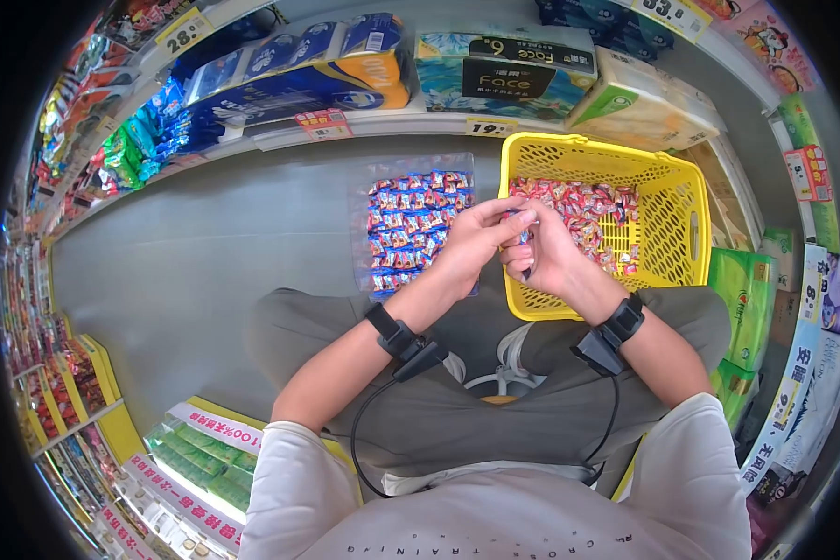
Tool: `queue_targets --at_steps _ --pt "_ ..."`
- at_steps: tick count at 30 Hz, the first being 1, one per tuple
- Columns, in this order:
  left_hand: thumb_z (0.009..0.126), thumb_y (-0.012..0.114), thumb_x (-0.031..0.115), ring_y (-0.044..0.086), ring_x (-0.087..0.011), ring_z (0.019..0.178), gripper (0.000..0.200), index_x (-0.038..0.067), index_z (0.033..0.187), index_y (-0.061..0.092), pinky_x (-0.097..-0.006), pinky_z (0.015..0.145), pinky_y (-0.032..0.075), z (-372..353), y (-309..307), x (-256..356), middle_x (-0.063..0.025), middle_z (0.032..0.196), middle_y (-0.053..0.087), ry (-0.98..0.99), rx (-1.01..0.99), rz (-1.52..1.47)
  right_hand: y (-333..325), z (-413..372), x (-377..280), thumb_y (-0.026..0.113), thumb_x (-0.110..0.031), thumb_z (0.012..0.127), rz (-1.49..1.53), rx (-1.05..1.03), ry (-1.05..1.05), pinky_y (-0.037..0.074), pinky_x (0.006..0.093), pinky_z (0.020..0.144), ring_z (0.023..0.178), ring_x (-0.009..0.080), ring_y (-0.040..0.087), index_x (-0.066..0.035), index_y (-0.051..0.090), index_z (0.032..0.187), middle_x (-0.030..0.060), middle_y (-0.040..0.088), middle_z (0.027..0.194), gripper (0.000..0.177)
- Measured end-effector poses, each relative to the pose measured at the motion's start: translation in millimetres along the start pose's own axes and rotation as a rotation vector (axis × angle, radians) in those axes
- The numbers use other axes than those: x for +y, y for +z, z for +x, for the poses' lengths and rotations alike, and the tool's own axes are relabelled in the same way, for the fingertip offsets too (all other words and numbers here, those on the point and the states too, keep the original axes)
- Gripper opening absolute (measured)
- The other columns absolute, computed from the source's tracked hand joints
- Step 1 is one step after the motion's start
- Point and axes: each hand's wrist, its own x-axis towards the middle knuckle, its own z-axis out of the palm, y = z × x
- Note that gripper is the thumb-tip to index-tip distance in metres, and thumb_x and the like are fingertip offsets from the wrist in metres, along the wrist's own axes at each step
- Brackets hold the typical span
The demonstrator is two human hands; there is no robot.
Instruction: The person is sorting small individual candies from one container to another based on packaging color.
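Observation:
My left hand point(482, 241) and my right hand point(549, 250) meet fingertip to fingertip over the near left side of a yellow plastic basket point(698, 229). Bits of a small dark-wrapped candy point(527, 273) peek out of my curled right fingers. My left thumb and fingers are pinched together; what lies between them is too small and hidden to make out. Red-and-white wrapped candies point(583, 207) lie loose inside the basket. Beside it on the left, a clear plastic tray point(362, 173) holds rows of blue-and-red wrapped candies point(411, 224).
Shelves with blue-and-orange tissue packs point(299, 79) and a teal box pack point(504, 79) run along the back. Green tissue packs point(742, 303) stand close to the basket's right. Candy bins point(70, 383) line the left side. My crossed legs point(345, 345) border the tray and basket.

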Motion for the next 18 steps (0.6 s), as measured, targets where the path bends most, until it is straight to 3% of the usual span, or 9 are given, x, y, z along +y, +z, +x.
queue_targets --at_steps 3,5,6,7,8,11,18 --pt "0.094 0.065 0.021 0.062 -0.0102 0.085 0.035 -0.002 0.121 0.061 -0.0249 0.076 0.052 -4 -2 3 -0.0044 0.096 0.066 0.113 -0.027 0.098 8 -3 2 0.051 -0.044 0.090 0.030 0.023 -0.023 0.028 0.0204 0.041 0.048 0.0061 0.038 -0.017 0.048 0.080 -0.0045 0.046 0.063 0.029" --pt "0.096 0.063 0.024 0.062 -0.0110 0.084 0.035 -0.002 0.120 0.061 -0.0257 0.077 0.052 -2 -8 3 -0.0039 0.097 0.065 0.069 0.034 0.011 8 -2 2 0.053 -0.044 0.090 -0.282 0.044 -0.074 0.027 0.0214 0.041 0.047 0.0061 0.037 -0.015 0.051 0.086 -0.0038 0.046 0.063 0.029" --pt "0.097 0.061 0.027 0.062 -0.0118 0.083 0.036 -0.001 0.119 0.061 -0.0265 0.079 0.052 -2 -12 3 -0.0035 0.098 0.064 0.025 0.095 -0.081 8 -1 4 0.053 -0.044 0.090 -0.283 0.042 -0.075 0.027 0.0214 0.041 0.047 0.0061 0.037 -0.015 0.051 0.086 -0.0038 0.046 0.063 0.029" --pt "0.098 0.059 0.032 0.063 -0.0155 0.091 0.034 0.001 0.113 0.062 -0.0314 0.087 0.051 0 -16 3 -0.0044 0.101 0.064 0.029 0.141 -0.094 8 1 7 0.054 -0.042 0.090 -0.393 0.115 -0.184 0.026 0.0217 0.041 0.046 0.0060 0.037 -0.013 0.052 0.088 -0.0032 0.046 0.063 0.029" --pt "0.098 0.059 0.032 0.063 -0.0155 0.091 0.034 0.001 0.113 0.062 -0.0314 0.087 0.051 1 -19 3 -0.0044 0.101 0.064 0.031 0.142 -0.094 7 3 9 0.055 -0.040 0.090 -0.501 0.189 -0.294 0.025 0.0219 0.040 0.045 0.0059 0.036 -0.011 0.052 0.090 -0.0025 0.046 0.063 0.029" --pt "0.097 0.060 0.032 0.059 -0.0161 0.102 0.028 0.005 0.104 0.063 -0.0365 0.097 0.046 4 -24 5 -0.0042 0.104 0.062 -0.096 0.184 -0.175 6 6 7 0.063 -0.035 0.089 -0.461 0.181 -0.345 0.025 0.0212 0.039 0.044 0.0047 0.036 -0.009 0.055 0.091 -0.0018 0.047 0.062 0.028" --pt "0.098 0.059 0.027 0.055 -0.0179 0.105 0.025 0.005 0.108 0.063 -0.0356 0.097 0.044 4 -30 6 -0.0052 0.105 0.059 -0.092 0.186 -0.191 6 10 18 0.070 -0.031 0.090 -0.481 0.106 -0.395 0.025 0.0206 0.039 0.044 0.0035 0.037 -0.005 0.063 0.094 -0.0046 0.046 0.060 0.027"
